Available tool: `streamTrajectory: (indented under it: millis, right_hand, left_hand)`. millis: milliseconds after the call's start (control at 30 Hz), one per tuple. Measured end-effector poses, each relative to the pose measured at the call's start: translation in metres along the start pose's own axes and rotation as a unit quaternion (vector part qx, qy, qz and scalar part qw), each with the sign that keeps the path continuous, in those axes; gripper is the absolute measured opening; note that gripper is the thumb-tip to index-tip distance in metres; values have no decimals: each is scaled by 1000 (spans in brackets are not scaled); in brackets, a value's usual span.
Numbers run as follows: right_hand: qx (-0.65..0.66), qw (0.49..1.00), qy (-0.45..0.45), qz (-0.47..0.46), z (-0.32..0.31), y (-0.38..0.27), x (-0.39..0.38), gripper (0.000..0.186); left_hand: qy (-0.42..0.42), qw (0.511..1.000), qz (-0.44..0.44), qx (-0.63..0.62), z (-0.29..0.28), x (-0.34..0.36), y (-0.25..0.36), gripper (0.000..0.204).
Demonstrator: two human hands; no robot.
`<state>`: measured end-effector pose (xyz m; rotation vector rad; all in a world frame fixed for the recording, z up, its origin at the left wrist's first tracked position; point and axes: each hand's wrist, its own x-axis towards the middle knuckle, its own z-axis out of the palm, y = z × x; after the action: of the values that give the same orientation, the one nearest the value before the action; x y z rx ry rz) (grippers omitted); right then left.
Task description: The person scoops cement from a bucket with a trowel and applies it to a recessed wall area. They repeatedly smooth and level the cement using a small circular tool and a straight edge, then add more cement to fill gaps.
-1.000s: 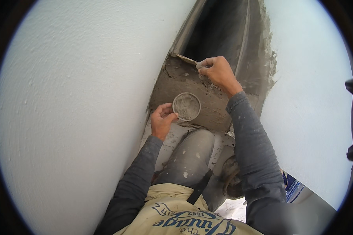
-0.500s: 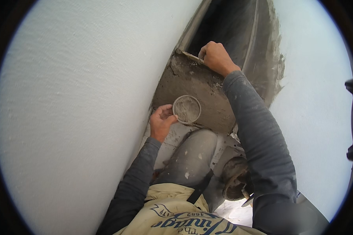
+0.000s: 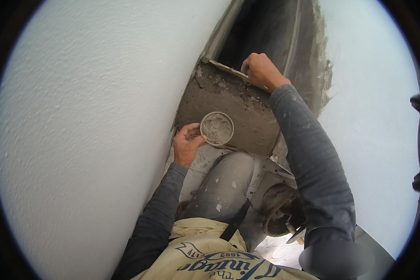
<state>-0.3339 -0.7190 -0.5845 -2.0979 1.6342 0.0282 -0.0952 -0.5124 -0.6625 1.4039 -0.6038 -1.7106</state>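
Note:
My left hand [image 3: 187, 145] grips a small round cup [image 3: 202, 131] by its left rim, with fingers and thumb on opposite sides. Wet grey mortar [image 3: 218, 129] fills the cup, which is held over a mortar-covered ledge [image 3: 228, 100]. My right hand [image 3: 265, 71] is closed at the ledge's far edge, knuckles up and arm stretched out. A thin pale strip [image 3: 223, 68] runs along that edge to the right hand. Whatever the curled right fingers hold, if anything, is hidden from view.
A textured white wall [image 3: 93, 116] rises close on the left, another white wall [image 3: 373, 93] on the right. Beyond the ledge lies a dark recess [image 3: 261, 28]. A dirty bucket [image 3: 277, 205] with tools stands right of my knee [image 3: 231, 175], above pale floor tiles [image 3: 198, 163].
My right hand has moved right along the far edge, baring more of the pale strip. The cup in my left hand has shifted slightly left in view.

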Motion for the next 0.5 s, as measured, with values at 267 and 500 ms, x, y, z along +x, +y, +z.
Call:
streamTrajectory:
  millis: [267, 500]
  right_hand:
    - [43, 994, 91, -32, 7, -13, 11, 25]
    - [-76, 996, 44, -6, -2, 17, -15, 23]
  left_hand:
    - [-3, 1000, -4, -3, 3, -1, -2, 42]
    - [-5, 1000, -10, 6, 5, -1, 0, 42]
